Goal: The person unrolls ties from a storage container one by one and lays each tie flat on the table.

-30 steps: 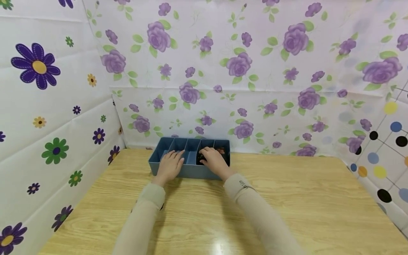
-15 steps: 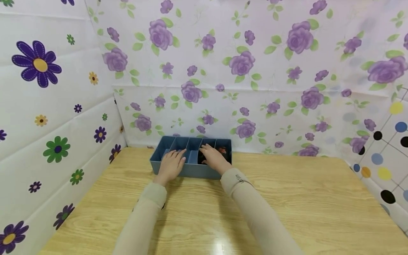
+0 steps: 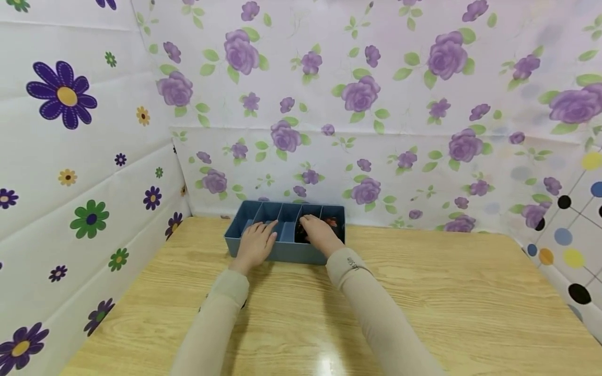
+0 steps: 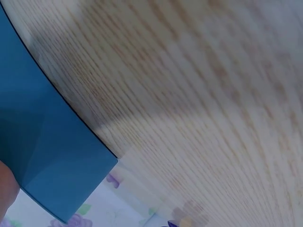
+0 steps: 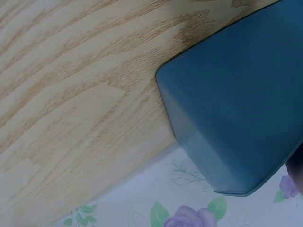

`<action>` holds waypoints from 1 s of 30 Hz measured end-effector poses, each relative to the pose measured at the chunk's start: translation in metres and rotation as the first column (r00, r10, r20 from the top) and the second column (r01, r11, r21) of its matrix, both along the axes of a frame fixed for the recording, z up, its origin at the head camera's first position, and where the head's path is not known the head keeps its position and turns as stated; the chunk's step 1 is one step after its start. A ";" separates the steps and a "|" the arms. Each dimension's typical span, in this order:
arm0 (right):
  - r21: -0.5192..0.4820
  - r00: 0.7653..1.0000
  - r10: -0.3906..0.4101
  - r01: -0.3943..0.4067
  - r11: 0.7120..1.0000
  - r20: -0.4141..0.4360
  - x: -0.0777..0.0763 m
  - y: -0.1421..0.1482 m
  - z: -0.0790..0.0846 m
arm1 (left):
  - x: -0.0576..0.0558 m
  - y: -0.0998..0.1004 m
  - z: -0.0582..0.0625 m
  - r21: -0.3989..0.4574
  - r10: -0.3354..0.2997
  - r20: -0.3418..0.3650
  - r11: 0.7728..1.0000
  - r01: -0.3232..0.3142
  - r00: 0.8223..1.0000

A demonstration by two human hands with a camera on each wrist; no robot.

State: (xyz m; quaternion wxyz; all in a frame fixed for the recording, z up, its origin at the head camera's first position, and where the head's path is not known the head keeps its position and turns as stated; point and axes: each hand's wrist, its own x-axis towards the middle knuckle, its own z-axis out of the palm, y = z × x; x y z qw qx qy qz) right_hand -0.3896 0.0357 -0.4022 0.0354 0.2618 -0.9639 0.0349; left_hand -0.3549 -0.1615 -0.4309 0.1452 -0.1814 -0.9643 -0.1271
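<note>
A blue divided storage box (image 3: 293, 253) stands against the back of the table, with a row of several compartments. My left hand (image 3: 255, 243) lies over its front rim on the left side, fingers extended over the compartments; part of it shows at the edge of the left wrist view. My right hand (image 3: 322, 235) reaches over the front rim further right, fingers bent down into a compartment with black fabric in it. Its fingertips are hidden, so I cannot tell whether they grip the fabric. Black cloth with a red pattern (image 3: 332, 222) fills the rightmost compartment.
The box stands on a wood-grain table (image 3: 423, 292), close to the back wall, which is covered in a purple rose sheet (image 3: 359, 94). A daisy-print sheet (image 3: 89, 219) hangs along the left, and a dotted sheet (image 3: 564, 237) along the right.
The view has shifted slightly, so the box and hands sit a little further right. My right fingers and thumb have sunk lower into the compartment. The left hand keeps its place on the box.
</note>
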 end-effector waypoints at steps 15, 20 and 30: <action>-0.021 0.999 0.004 -0.003 1.000 0.040 0.000 0.004 0.000 | -0.002 0.001 -0.001 -0.028 0.021 -0.005 0.999 -0.021 1.000; 0.017 0.999 0.044 -0.044 0.999 -0.024 -0.003 0.004 -0.001 | -0.001 0.000 0.000 -0.037 0.029 -0.008 0.999 -0.029 1.000; 0.008 0.993 0.103 -0.102 0.995 -0.060 -0.004 0.007 0.000 | 0.000 0.000 0.000 -0.028 0.027 0.002 0.999 -0.027 1.000</action>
